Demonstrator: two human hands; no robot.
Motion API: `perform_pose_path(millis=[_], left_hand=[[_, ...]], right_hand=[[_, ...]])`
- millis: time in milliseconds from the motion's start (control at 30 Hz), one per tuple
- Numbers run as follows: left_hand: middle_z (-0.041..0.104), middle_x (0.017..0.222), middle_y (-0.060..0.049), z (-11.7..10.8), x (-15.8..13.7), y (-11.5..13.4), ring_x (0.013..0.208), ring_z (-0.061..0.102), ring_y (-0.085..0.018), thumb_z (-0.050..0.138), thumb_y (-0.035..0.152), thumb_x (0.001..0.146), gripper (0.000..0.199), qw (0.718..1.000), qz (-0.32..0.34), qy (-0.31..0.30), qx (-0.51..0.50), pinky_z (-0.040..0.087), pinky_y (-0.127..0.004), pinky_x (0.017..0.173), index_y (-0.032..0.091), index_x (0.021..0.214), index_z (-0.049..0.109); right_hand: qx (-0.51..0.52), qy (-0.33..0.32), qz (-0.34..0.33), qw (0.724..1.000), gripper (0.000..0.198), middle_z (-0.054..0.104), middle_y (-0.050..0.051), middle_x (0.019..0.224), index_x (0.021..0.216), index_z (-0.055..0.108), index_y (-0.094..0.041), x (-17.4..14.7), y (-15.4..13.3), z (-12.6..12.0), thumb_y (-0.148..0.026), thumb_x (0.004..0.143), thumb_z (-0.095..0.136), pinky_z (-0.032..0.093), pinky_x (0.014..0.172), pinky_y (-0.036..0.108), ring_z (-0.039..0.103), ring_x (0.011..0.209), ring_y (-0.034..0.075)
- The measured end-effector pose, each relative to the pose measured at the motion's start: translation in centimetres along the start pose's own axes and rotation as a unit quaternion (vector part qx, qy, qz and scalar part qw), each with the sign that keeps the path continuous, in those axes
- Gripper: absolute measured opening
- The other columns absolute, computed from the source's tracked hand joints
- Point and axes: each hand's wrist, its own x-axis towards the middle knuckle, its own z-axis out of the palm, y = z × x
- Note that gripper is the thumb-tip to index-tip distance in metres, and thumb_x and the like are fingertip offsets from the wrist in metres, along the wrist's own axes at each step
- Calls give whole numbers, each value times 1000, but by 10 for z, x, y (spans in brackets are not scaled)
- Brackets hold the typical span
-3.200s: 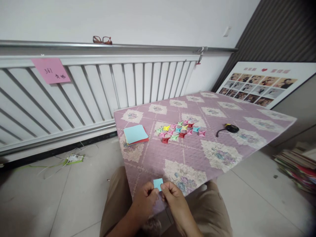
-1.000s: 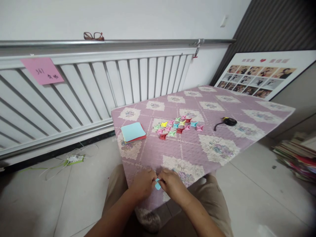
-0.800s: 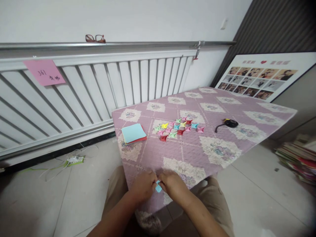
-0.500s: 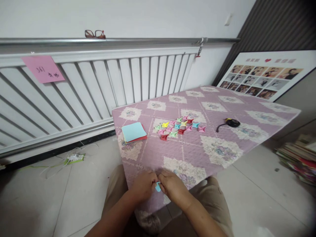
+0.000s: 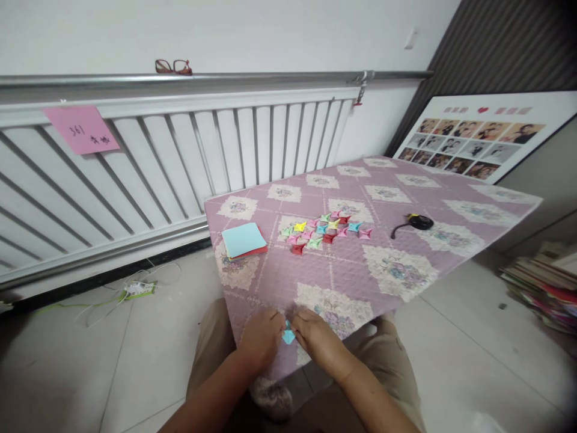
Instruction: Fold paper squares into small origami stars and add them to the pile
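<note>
A small piece of folded light-blue paper [image 5: 288, 337] is held between my two hands, close to the table's near corner. My left hand [image 5: 264, 334] is closed on its left side, and my right hand [image 5: 313, 337] is closed on its right side. The fingertips hide part of the paper and are slightly blurred. Farther up the table lie several small folded paper pieces [image 5: 314, 243] in red, pink, green, yellow and blue, set in slanting rows. To their left rests a stack of paper sheets [image 5: 244, 239], light blue on top with red at the edge.
A purple flowered cloth covers the table [image 5: 288, 276]. At the right lies a black object with a cord [image 5: 420, 222]. A white radiator [image 5: 252, 144] runs behind, with glasses [image 5: 174, 67] on the pipe above. A power strip [image 5: 137, 290] sits on the floor.
The light-blue paper between my hands now shows a wider, more pointed shape. My hands have shifted slightly, staying at the same corner. The camera view has moved a little.
</note>
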Motion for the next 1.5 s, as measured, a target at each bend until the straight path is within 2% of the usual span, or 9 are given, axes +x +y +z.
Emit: perform_pose_path(millis=[133,267,467,767,900,1133,1300,1367,1500], left_hand=[[57,96,-5,10,-4,-2,84,52,-18,37,18,95,21,996,31,13,86,38,-29,73,18,89,58],[56,97,-4,16,-6,-8,88,50,-18,39,19,96,20,991,64,15,116,38,-29,75,18,90,58],[57,96,-4,20,-8,-15,86,51,-19,41,23,96,20,983,91,12,160,39,-30,73,18,90,60],[58,94,-3,21,-11,-17,84,51,-18,43,21,95,18,979,107,31,170,40,-29,70,18,88,59],[58,92,-3,18,-13,-16,82,52,-18,45,18,93,16,978,109,30,175,41,-29,69,18,88,60],[58,97,-3,18,-19,-18,86,53,-18,44,19,94,15,972,141,36,185,43,-30,71,21,102,57],[57,104,-6,15,-24,-14,90,54,-21,44,22,94,32,966,156,28,205,45,-32,72,24,127,47],[57,105,-7,15,-26,-12,89,54,-22,44,25,94,36,964,149,23,217,45,-34,72,24,130,45],[56,111,-10,16,-30,-8,89,53,-23,45,26,93,40,959,154,32,234,44,-36,71,22,132,42]], right_hand=[[-28,30,-11,999,22,55,3,73,69,53,-19,-6,0,10,-15,90,49,40,68,29,49,72,17],[-56,50,-23,997,21,53,2,71,68,54,-18,-12,-1,16,-15,89,52,40,67,30,47,71,17],[-77,55,-33,995,16,56,1,75,73,56,-18,-18,-6,13,-17,89,54,41,68,29,49,75,16],[-87,57,-15,994,12,58,1,78,76,59,-18,-21,-11,10,-17,88,57,44,69,28,52,77,17],[-87,63,-10,994,8,59,2,81,85,62,-18,-25,-13,11,-18,89,55,46,73,30,53,80,17],[-96,79,3,992,13,62,2,88,98,63,-19,-32,-17,15,-18,90,52,48,82,32,56,86,18],[-117,98,5,988,22,64,6,106,109,61,-19,-42,-21,19,-16,91,48,45,91,39,54,102,22],[-121,102,7,987,29,61,7,115,117,58,-18,-47,-23,21,-14,91,46,43,94,40,52,110,24],[-124,106,31,986,38,61,6,120,128,52,-21,-53,-27,24,-13,91,43,40,96,40,50,113,23]])
